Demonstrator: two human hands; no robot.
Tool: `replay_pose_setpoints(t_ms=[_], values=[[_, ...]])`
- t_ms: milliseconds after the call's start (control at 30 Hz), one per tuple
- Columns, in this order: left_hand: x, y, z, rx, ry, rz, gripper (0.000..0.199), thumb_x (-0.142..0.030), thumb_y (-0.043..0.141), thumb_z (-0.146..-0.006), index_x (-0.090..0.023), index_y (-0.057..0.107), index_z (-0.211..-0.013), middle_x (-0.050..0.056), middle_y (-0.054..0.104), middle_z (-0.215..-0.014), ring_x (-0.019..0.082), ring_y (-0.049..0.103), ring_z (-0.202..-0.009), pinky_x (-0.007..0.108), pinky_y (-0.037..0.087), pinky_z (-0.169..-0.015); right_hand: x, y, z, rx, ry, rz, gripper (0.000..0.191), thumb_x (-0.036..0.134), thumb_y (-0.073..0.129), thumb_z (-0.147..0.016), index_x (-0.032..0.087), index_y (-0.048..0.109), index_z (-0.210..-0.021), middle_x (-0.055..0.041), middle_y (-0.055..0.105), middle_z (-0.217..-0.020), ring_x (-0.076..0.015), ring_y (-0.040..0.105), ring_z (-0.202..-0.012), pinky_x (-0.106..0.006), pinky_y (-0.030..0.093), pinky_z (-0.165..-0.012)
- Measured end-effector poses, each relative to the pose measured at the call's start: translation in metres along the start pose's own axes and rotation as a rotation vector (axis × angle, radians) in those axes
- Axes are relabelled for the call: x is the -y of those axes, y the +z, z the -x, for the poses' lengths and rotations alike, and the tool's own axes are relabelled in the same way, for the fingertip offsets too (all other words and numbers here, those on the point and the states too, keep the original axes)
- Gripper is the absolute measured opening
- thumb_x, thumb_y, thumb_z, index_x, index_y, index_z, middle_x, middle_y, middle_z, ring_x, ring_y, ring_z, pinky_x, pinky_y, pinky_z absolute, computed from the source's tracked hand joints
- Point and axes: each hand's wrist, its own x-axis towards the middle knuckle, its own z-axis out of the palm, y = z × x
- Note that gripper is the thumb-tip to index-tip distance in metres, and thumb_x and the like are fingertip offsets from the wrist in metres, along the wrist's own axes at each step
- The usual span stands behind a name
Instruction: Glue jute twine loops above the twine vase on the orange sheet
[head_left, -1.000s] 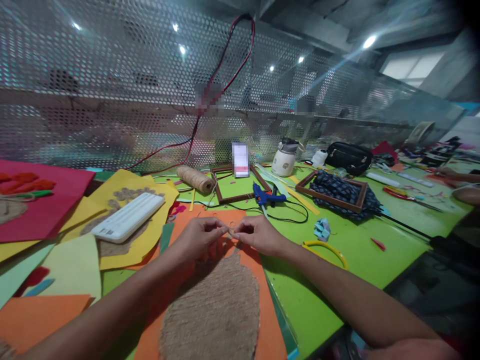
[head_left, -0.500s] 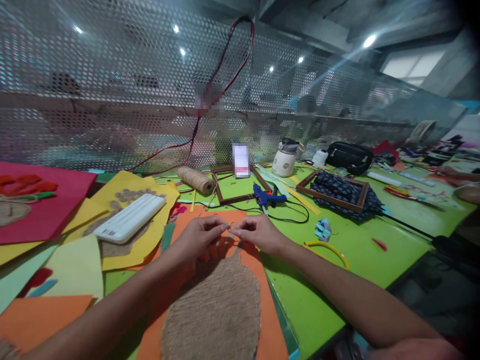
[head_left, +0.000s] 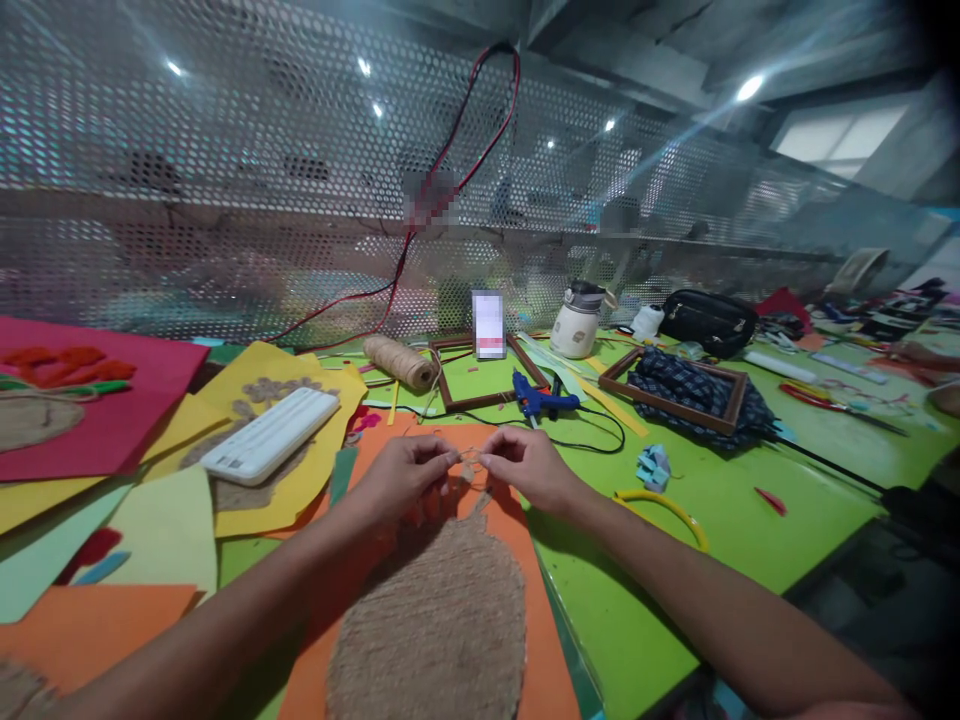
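Straight ahead, my left hand (head_left: 416,472) and my right hand (head_left: 525,468) face each other, both with thumb and fingers pinched. Between their fingertips runs a thin piece of twine (head_left: 469,458), bent in small loops. Below them lies an orange sheet (head_left: 544,640) bearing a large vase-like shape covered in brown twine (head_left: 431,620). Its narrow upper end sits just under my hands. A roll of twine (head_left: 397,362) rests on its side beyond my left hand. Behind my right hand is a blue glue gun (head_left: 544,398) with a black cord.
On the left are a white power bank (head_left: 271,435), yellow paper (head_left: 255,522) and a red sheet (head_left: 142,400). Toward the back stand a phone (head_left: 489,325) and a cream bottle (head_left: 576,325). Wooden frames (head_left: 731,415), a dark folded umbrella (head_left: 667,385) and a yellow tube (head_left: 675,510) lie rightward.
The view has shifted slightly, so most things sit a little further right. My hands have drawn slightly apart, and the looped twine between them shows more clearly.
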Motion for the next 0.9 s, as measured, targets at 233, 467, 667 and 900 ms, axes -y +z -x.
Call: replay_pose_setpoints(t_ms=[233,467,667,900], values=[[0.003,0.001,-0.002,-0.077,0.079,-0.105,0.023,-0.044,0.062,-0.076,-0.021,0.063,-0.07,-0.002,0.06,-0.049,0.016,0.053,-0.039,0.026,0.041,-0.041,-0.008,0.002,0.008,-0.112,-0.516,0.477,0.009,0.017,0.057,-0.091,0.02,0.064,-0.085,-0.0059,0.069,-0.082,-0.0185,0.062,-0.073,-0.032,0.049,-0.069],[-0.001,0.001,0.003,-0.352,0.315,-0.144,0.017,-0.037,0.062,-0.075,-0.022,0.059,-0.082,0.002,0.066,-0.085,0.021,0.066,-0.078,0.032,0.052,-0.068,-0.009,-0.002,0.011,-0.079,-0.847,0.867,0.021,0.005,0.045,-0.097,0.018,0.06,-0.089,-0.0082,0.063,-0.08,-0.0232,0.053,-0.078,-0.035,0.043,-0.069],[-0.002,0.004,0.009,-0.461,0.549,-0.225,0.01,-0.029,0.059,-0.075,-0.023,0.052,-0.074,0.004,0.059,-0.088,0.024,0.058,-0.09,0.038,0.05,-0.079,-0.008,-0.001,0.01,-0.09,-0.846,0.845,0.021,0.005,0.045,-0.097,0.019,0.058,-0.088,-0.0083,0.062,-0.083,-0.0236,0.05,-0.08,-0.035,0.043,-0.071],[-0.006,0.008,0.026,-0.45,0.851,-0.422,0.003,-0.021,0.058,-0.081,-0.022,0.056,-0.078,0.007,0.057,-0.104,0.025,0.055,-0.103,0.041,0.045,-0.093,-0.003,-0.001,0.008,-0.12,-0.781,0.685,0.017,0.007,0.051,-0.097,0.02,0.059,-0.089,-0.0082,0.064,-0.086,-0.0229,0.056,-0.084,-0.037,0.049,-0.077]])
